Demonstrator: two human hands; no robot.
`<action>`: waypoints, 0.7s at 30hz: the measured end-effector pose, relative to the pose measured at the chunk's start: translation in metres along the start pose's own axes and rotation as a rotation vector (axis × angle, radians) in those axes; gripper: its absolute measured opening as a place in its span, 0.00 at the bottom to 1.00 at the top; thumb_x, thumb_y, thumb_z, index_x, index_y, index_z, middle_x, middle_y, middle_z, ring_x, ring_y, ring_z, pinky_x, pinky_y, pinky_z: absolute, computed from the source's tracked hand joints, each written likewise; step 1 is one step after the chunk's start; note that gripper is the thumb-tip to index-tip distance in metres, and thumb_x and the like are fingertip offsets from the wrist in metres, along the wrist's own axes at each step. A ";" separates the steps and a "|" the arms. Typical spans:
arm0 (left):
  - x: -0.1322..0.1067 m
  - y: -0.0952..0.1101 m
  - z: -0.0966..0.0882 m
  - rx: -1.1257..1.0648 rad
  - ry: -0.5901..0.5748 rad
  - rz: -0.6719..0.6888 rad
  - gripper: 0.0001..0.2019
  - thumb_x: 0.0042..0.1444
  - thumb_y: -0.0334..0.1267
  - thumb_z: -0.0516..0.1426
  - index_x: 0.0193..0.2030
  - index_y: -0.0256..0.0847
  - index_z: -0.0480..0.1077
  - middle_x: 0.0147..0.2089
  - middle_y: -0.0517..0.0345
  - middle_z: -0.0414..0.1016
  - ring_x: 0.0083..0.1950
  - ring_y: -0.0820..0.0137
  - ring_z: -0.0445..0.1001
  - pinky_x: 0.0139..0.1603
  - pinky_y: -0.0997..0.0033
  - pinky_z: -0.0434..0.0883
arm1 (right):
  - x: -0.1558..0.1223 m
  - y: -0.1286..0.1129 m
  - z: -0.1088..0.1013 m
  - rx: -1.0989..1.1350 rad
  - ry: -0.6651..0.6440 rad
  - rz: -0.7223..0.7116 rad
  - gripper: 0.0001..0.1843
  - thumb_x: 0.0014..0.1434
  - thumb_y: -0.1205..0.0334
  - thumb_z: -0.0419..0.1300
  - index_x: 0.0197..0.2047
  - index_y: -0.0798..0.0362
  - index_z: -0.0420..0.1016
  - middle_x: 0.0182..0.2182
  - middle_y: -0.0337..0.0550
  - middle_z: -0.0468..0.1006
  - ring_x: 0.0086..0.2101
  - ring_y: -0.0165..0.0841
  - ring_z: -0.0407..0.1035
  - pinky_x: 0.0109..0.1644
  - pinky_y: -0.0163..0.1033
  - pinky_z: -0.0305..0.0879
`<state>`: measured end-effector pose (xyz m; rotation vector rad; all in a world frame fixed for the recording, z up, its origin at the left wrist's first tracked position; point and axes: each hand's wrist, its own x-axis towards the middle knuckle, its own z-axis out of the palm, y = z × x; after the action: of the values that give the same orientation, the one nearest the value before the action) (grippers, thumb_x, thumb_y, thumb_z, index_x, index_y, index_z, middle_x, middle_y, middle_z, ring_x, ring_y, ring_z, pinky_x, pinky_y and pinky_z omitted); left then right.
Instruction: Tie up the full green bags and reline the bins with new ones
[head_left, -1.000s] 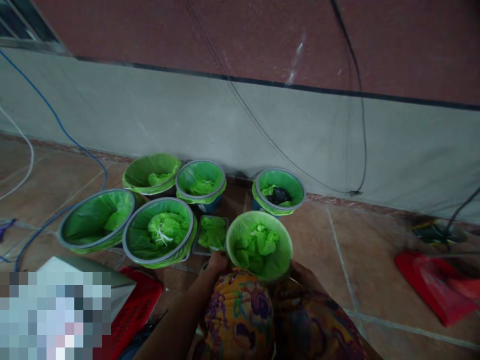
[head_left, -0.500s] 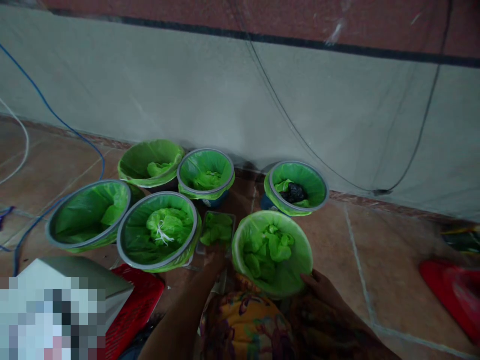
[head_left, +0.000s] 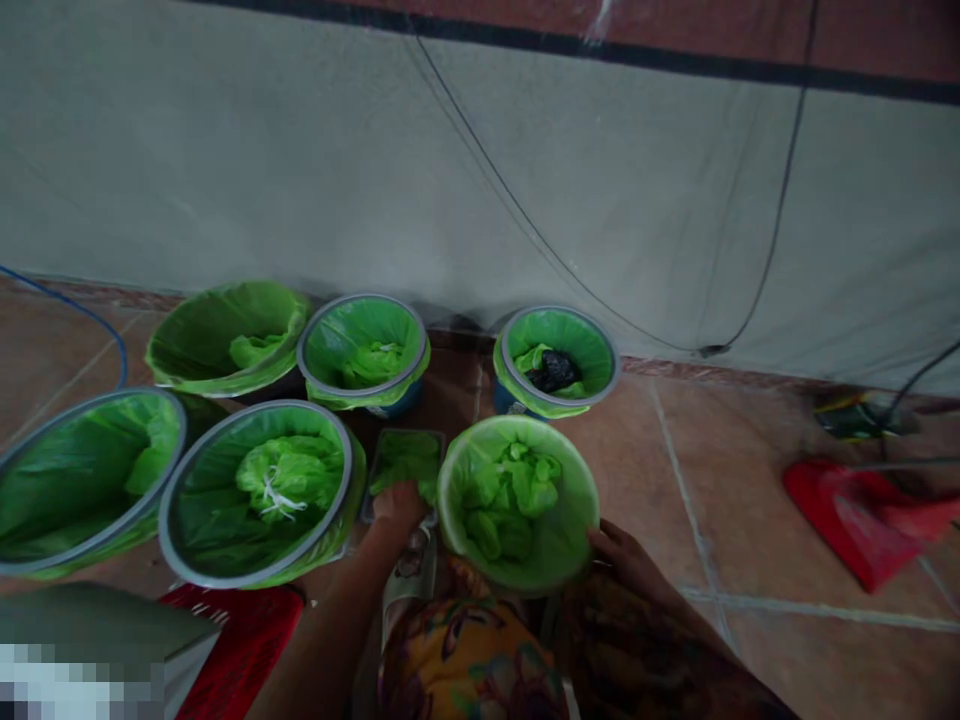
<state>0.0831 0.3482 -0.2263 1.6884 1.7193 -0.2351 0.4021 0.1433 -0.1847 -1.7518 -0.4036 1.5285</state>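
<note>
My left hand (head_left: pixel 401 503) is down in a small clear plastic container (head_left: pixel 369 510) on the floor, its fingers closed on a green plastic bag (head_left: pixel 409 455) that lies in it; the fingertips are partly hidden. With my right hand (head_left: pixel 616 552) I grip the right side of a round trash bin (head_left: pixel 592 495), fingers at its outer wall. This bin stands tilted toward me, lined with a light green bag, and crumpled green plastic bags (head_left: pixel 517 485) lie inside it.
Several other green-lined bins stand around: one holds a tied green bag (head_left: pixel 281 475), another a black bag (head_left: pixel 555 370). A red basket (head_left: pixel 247 640) lies at lower left, a red dustpan (head_left: pixel 855 510) at right. A black cable (head_left: pixel 517 200) hangs along the wall.
The view has shifted to the right, so the bins appear farther left. My left hand reaches further into the small container. My right hand stays at the bin's side.
</note>
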 end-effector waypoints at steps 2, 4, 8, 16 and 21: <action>0.002 0.007 -0.007 0.090 0.078 0.068 0.14 0.56 0.33 0.57 0.47 0.29 0.74 0.51 0.28 0.75 0.58 0.44 0.73 0.57 0.47 0.68 | 0.000 0.002 -0.001 0.082 -0.005 0.017 0.28 0.50 0.39 0.65 0.45 0.52 0.77 0.34 0.44 0.82 0.35 0.39 0.76 0.40 0.42 0.70; 0.006 0.010 -0.009 0.166 0.113 0.179 0.22 0.59 0.31 0.54 0.60 0.32 0.67 0.61 0.32 0.69 0.64 0.52 0.68 0.62 0.56 0.65 | -0.001 0.003 0.000 0.142 -0.018 0.034 0.27 0.52 0.37 0.62 0.44 0.51 0.77 0.35 0.43 0.82 0.37 0.40 0.76 0.42 0.42 0.70; 0.015 0.006 -0.001 0.250 -0.033 0.229 0.25 0.53 0.26 0.57 0.60 0.34 0.68 0.61 0.36 0.70 0.61 0.53 0.71 0.59 0.60 0.68 | 0.001 0.004 0.007 0.169 -0.014 0.039 0.32 0.53 0.32 0.57 0.44 0.53 0.78 0.35 0.48 0.82 0.37 0.43 0.77 0.41 0.45 0.71; -0.005 0.026 -0.020 0.127 0.278 0.173 0.21 0.63 0.34 0.48 0.61 0.30 0.65 0.61 0.35 0.70 0.63 0.56 0.69 0.64 0.62 0.64 | 0.004 -0.015 -0.007 -0.154 0.538 -0.336 0.31 0.52 0.39 0.60 0.48 0.56 0.74 0.36 0.50 0.79 0.34 0.39 0.74 0.41 0.44 0.71; -0.043 0.057 -0.031 -0.084 0.550 0.411 0.22 0.64 0.41 0.49 0.62 0.32 0.63 0.61 0.40 0.70 0.65 0.59 0.66 0.67 0.62 0.61 | 0.015 -0.069 0.036 -0.732 0.132 -0.613 0.27 0.58 0.49 0.57 0.58 0.52 0.72 0.49 0.52 0.77 0.39 0.38 0.75 0.50 0.44 0.70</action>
<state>0.1207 0.3389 -0.1588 2.1211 1.6583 0.5284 0.3884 0.2106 -0.1458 -1.9644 -1.4166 0.8538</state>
